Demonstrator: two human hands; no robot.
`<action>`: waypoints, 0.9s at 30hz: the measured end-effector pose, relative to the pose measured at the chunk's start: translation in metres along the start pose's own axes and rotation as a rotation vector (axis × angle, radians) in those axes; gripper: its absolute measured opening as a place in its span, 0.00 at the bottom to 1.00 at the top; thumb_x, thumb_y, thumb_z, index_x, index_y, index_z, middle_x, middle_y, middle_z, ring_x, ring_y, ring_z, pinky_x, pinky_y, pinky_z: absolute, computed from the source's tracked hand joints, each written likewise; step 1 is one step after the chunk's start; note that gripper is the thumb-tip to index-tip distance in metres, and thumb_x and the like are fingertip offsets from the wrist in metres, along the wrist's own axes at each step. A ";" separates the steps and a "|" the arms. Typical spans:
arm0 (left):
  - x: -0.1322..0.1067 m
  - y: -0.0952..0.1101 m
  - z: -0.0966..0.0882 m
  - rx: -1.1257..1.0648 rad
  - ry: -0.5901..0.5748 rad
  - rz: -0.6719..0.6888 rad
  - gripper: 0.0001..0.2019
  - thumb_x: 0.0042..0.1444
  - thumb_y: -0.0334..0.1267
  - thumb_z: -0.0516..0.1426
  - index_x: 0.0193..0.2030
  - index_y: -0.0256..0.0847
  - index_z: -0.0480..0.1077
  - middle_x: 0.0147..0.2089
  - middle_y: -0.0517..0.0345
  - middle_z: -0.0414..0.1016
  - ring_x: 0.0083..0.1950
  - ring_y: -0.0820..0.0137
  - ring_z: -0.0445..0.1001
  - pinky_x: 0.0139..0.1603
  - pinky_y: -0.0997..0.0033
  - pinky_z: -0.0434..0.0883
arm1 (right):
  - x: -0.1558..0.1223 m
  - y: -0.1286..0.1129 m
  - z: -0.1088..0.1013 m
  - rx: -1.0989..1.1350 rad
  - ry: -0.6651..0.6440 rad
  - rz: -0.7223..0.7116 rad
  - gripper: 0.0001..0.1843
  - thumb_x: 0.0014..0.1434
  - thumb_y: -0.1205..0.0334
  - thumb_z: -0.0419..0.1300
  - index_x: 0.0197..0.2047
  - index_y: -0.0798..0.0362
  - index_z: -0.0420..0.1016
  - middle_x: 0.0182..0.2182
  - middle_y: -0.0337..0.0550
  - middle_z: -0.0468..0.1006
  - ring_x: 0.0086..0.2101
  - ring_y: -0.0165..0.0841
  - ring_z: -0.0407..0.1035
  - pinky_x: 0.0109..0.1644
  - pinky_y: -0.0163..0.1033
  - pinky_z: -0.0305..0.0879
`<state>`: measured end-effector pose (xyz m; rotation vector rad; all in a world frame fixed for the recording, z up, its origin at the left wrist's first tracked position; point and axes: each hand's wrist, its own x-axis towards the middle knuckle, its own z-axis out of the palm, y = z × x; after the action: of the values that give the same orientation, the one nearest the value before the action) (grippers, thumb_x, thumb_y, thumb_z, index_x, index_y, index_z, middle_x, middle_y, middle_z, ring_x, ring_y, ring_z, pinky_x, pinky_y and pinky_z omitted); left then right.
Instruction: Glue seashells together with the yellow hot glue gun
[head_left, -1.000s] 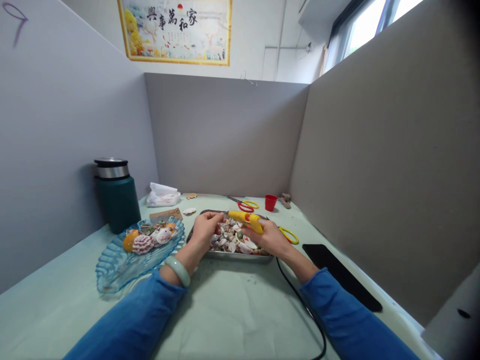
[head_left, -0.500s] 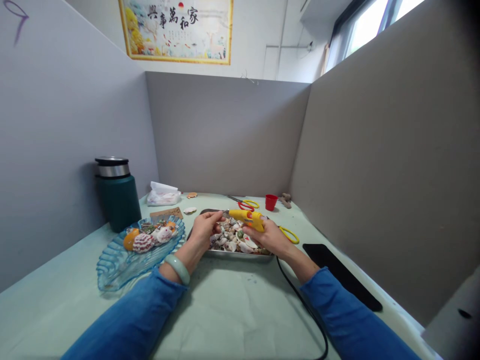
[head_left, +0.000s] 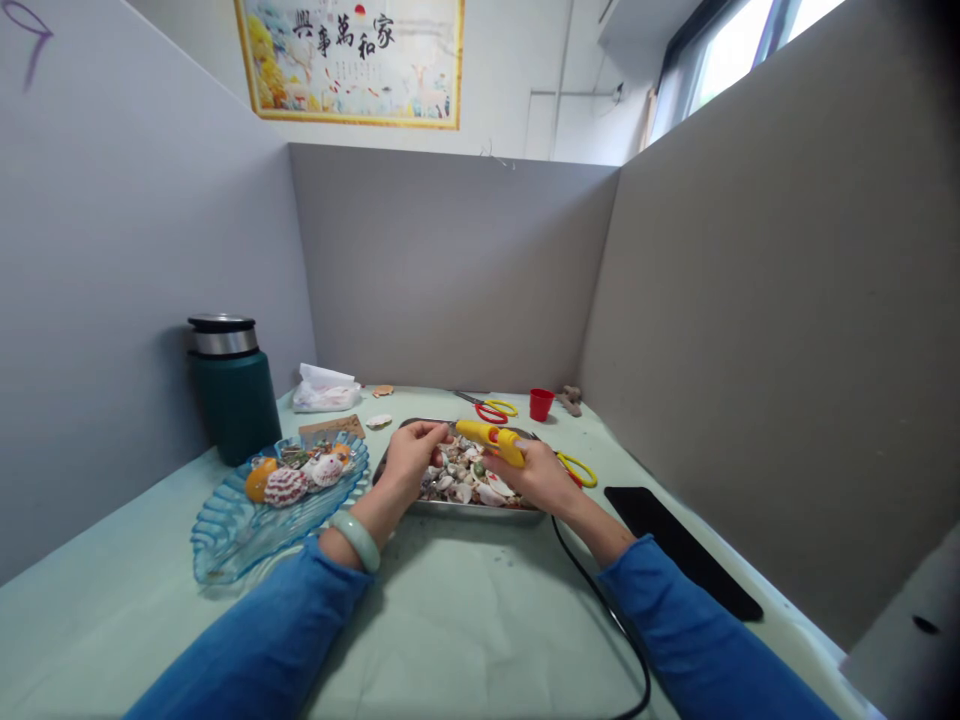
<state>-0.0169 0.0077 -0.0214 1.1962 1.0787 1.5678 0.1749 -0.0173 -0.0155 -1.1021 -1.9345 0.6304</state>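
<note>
yellow glue gun (head_left: 489,436) gripped by right hand (head_left: 541,472) | left hand (head_left: 411,462) pinched narrow, contents not discernible | both held at shell tray (head_left: 480,511) | nearly unchanged since earlier frame

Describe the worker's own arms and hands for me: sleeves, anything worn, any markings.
Plain blue sleeves cover both arms, ending short of the wrists. A smooth, pale green bangle circles the left wrist. The left hand and right hand are ungloved. No markings show on the sleeves.

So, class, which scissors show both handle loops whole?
The pair behind the tray, left of the red cup: red and yellow loops show; the other pair, right of the tray, is partly hidden.
</note>
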 end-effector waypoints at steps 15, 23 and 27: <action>0.001 -0.001 0.001 0.055 0.005 0.058 0.13 0.42 0.43 0.61 0.29 0.33 0.71 0.27 0.57 0.74 0.15 0.81 0.60 0.17 0.78 0.57 | 0.002 0.001 0.004 0.167 0.017 0.076 0.19 0.50 0.47 0.61 0.26 0.56 0.68 0.16 0.34 0.64 0.18 0.24 0.56 0.20 0.31 0.51; 0.001 -0.002 0.001 0.060 -0.003 0.105 0.15 0.42 0.45 0.62 0.29 0.34 0.70 0.26 0.58 0.74 0.16 0.80 0.62 0.17 0.78 0.56 | 0.001 -0.002 0.007 0.358 -0.005 0.124 0.22 0.51 0.45 0.60 0.20 0.54 0.62 0.12 0.32 0.60 0.15 0.23 0.52 0.19 0.31 0.47; 0.001 -0.002 0.002 0.052 -0.007 0.104 0.15 0.42 0.45 0.62 0.29 0.34 0.70 0.26 0.58 0.73 0.16 0.80 0.61 0.17 0.78 0.56 | 0.001 -0.003 0.008 0.421 0.000 0.136 0.22 0.51 0.45 0.60 0.20 0.55 0.63 0.11 0.32 0.60 0.14 0.22 0.52 0.19 0.31 0.47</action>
<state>-0.0149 0.0093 -0.0223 1.3105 1.0737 1.6214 0.1666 -0.0183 -0.0178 -0.9651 -1.6329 1.0557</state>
